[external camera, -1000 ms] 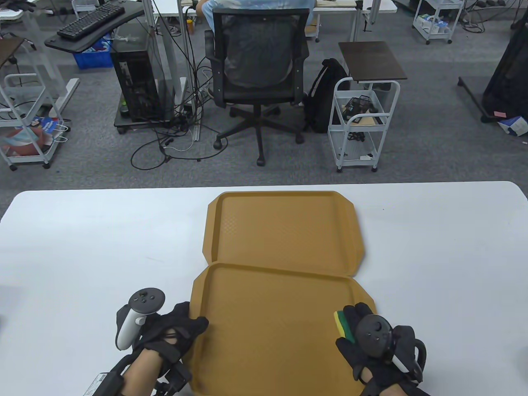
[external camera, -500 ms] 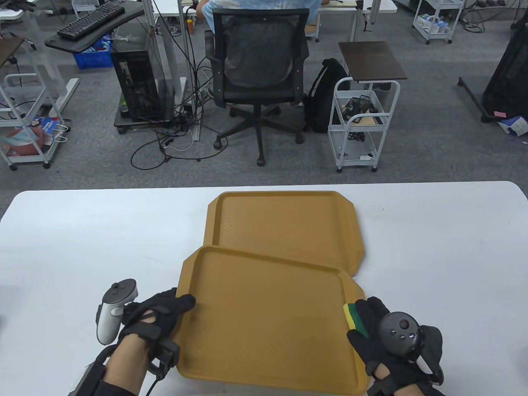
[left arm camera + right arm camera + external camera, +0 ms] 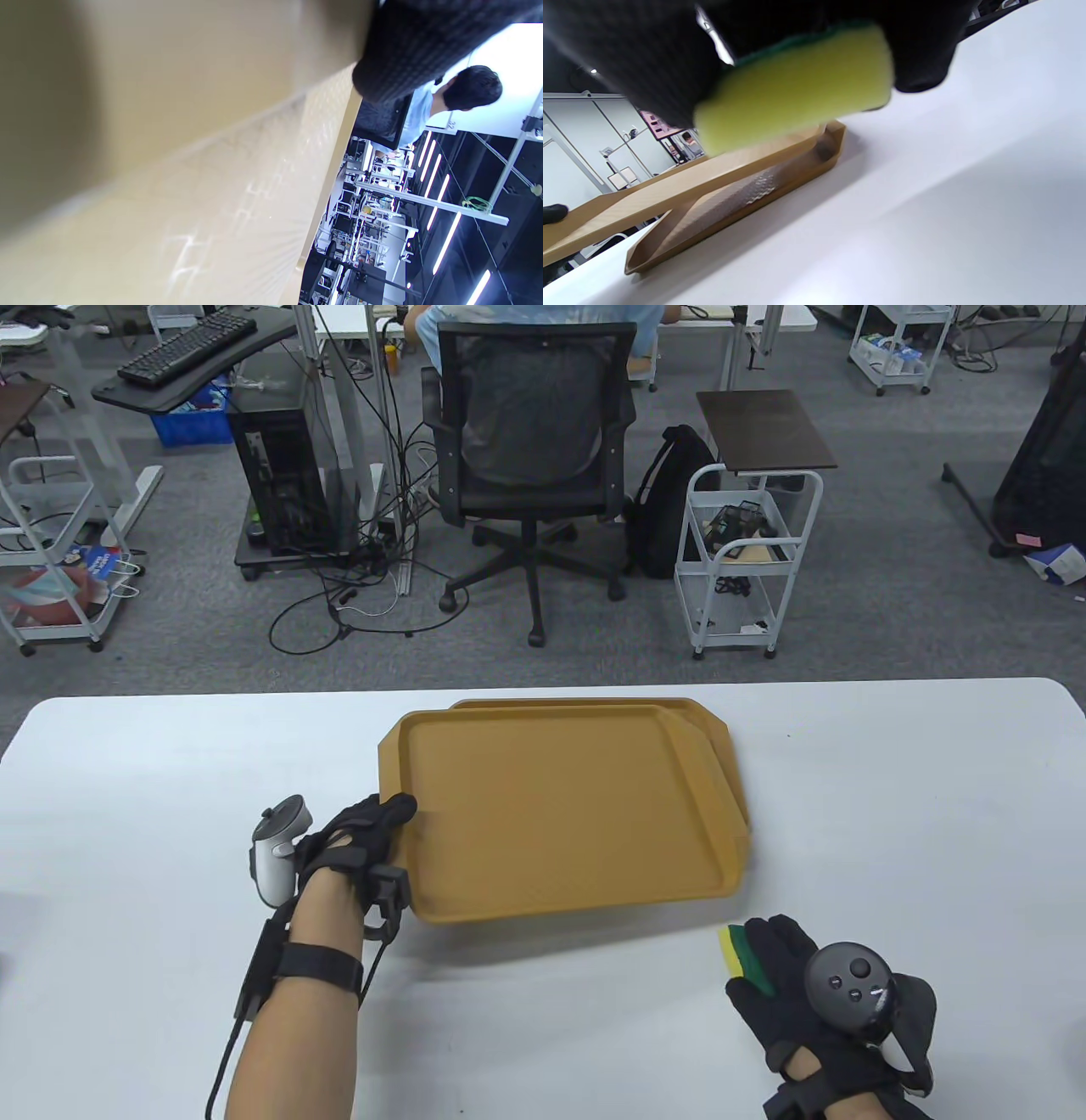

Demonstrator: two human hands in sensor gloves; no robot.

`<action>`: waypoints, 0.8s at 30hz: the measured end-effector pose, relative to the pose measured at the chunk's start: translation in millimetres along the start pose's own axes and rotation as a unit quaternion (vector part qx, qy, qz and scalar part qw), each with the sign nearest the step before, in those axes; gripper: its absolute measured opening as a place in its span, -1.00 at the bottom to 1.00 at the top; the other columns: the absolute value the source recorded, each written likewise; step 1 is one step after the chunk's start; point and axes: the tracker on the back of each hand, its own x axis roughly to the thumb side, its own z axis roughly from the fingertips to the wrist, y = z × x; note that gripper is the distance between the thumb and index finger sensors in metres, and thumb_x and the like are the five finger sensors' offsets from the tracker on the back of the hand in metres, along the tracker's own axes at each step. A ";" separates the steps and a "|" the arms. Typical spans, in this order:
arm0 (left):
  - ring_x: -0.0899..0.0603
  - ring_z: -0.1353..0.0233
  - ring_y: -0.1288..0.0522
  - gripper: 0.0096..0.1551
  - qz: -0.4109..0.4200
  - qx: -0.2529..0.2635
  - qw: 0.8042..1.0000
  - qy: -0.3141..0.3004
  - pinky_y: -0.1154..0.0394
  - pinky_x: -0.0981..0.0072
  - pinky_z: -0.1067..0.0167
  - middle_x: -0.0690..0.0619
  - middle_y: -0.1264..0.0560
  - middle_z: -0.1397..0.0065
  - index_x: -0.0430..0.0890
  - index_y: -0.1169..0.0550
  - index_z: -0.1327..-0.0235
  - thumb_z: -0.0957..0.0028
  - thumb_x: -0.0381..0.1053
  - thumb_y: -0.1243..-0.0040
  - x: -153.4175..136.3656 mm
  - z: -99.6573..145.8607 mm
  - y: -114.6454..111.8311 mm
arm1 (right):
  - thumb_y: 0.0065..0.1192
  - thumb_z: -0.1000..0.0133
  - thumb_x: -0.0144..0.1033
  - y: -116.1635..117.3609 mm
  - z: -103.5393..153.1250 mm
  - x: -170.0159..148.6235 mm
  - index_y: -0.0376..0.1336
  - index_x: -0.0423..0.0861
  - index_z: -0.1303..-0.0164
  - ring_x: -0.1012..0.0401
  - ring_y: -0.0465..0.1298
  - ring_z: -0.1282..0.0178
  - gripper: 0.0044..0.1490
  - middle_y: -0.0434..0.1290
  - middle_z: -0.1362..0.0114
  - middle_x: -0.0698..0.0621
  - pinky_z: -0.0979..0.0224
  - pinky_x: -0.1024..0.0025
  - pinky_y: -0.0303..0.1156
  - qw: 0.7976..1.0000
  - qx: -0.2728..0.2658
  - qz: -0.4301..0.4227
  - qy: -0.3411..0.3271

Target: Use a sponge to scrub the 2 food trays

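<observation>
Left hand (image 3: 361, 836) holds upper tray (image 3: 543, 814), seemingly tilted, over lower tray (image 3: 721, 763).

We see only the far rim and right edge of the lower tan plastic food tray (image 3: 721, 780); upper tan plastic tray (image 3: 560, 814) covers the rest. Left wrist view: tray surface blurred.
</observation>
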 end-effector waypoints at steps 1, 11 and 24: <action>-0.26 -0.01 -0.84 -0.24 -0.007 0.008 1.000 0.006 -0.76 0.14 0.16 -0.03 -0.63 -0.33 0.02 -0.43 -0.48 -0.03 0.21 -0.41 0.4 -6.3 0.0 | 0.53 0.01 0.01 -0.2 -0.6 -1.6 0.22 0.01 -0.53 -0.15 0.47 -0.33 -0.10 0.18 -0.66 -0.15 -0.41 -0.08 0.46 1.000 0.003 -0.003 0.004; -0.22 -0.44 -0.60 -0.15 -0.076 0.003 0.997 -0.030 -0.58 -0.01 -0.31 -0.08 -0.36 -0.59 -0.01 -0.23 -0.61 -0.09 0.11 -0.33 13.2 -35.5 -9.2 | 0.54 0.01 0.00 2.5 -1.7 -3.3 0.22 0.00 -0.52 -0.15 0.48 -0.33 -0.10 0.18 -0.65 -0.16 -0.40 -0.08 0.47 1.000 0.011 -0.017 0.004; -0.18 -0.13 -0.58 -0.11 -0.467 0.216 0.855 0.061 -0.48 -0.03 -0.17 0.00 -0.58 -0.30 0.12 -0.28 -0.63 0.02 0.31 -0.22 23.2 -57.8 -44.3 | 0.54 0.01 0.00 7.1 -0.7 -0.5 0.23 0.00 -0.52 -0.15 0.48 -0.33 -0.11 0.18 -0.65 -0.15 -0.40 -0.08 0.47 1.000 0.003 0.005 0.000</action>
